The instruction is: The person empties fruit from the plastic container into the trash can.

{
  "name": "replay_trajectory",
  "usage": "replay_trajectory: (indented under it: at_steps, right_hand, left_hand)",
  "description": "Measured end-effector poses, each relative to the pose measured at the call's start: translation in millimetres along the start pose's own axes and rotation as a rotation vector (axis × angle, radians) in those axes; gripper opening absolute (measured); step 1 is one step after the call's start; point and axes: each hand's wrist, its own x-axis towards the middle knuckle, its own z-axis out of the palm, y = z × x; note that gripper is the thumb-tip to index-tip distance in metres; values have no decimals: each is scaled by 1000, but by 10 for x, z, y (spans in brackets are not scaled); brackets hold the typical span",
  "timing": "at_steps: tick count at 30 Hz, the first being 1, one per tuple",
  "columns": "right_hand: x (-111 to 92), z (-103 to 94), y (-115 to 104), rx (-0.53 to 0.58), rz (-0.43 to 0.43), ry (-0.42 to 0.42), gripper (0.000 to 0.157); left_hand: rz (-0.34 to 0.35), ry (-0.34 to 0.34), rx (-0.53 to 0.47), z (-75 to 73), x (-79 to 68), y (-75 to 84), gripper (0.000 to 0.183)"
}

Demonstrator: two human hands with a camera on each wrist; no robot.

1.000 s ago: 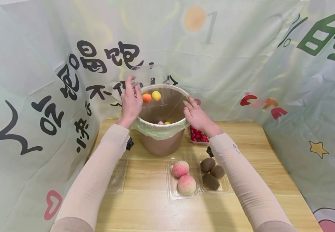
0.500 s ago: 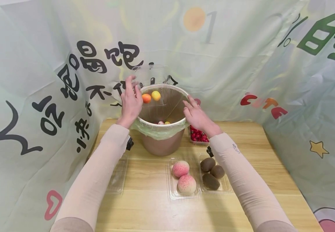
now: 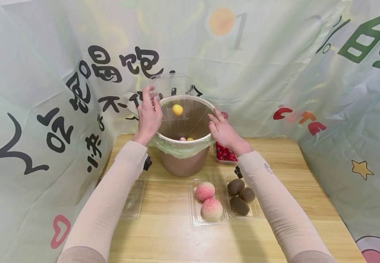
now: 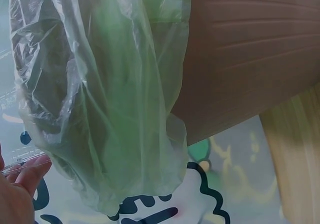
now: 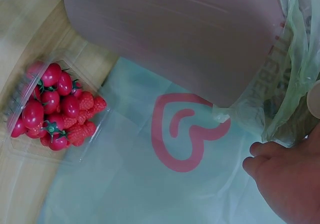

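Observation:
My left hand [image 3: 148, 117] grips a clear plastic clamshell container [image 3: 173, 86] that is tilted over the trash bin's mouth. A yellow fruit [image 3: 177, 110] shows in the container's lower part. Of this hand, only part of the fingers [image 4: 32, 174] shows in the left wrist view, at the clear plastic edge. My right hand [image 3: 224, 129] holds the right side of the bin's rim, over the pale green liner bag [image 5: 282, 78]. The brown trash bin [image 3: 184, 164] stands upright, with small pinkish and yellow fruits [image 3: 186, 139] deep inside.
Two pink-white peaches [image 3: 209, 202] and several brown kiwis [image 3: 240, 197] sit in clear trays on the wooden table [image 3: 163, 233]. A tub of red cherry tomatoes and raspberries [image 5: 60, 108] is right of the bin. Another clear container [image 3: 134, 199] lies at left.
The orange fruit that lay beside the yellow one in the tilted container is no longer visible. Both hands keep nearly the same place.

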Motion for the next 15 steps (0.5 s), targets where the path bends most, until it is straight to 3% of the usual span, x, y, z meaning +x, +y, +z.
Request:
replay_trajectory:
  at_steps: [15]
  right_hand:
    - [3,2,4,1,8,-2,67]
  left_hand:
    - [-8,5,-7,1,3,-9,31]
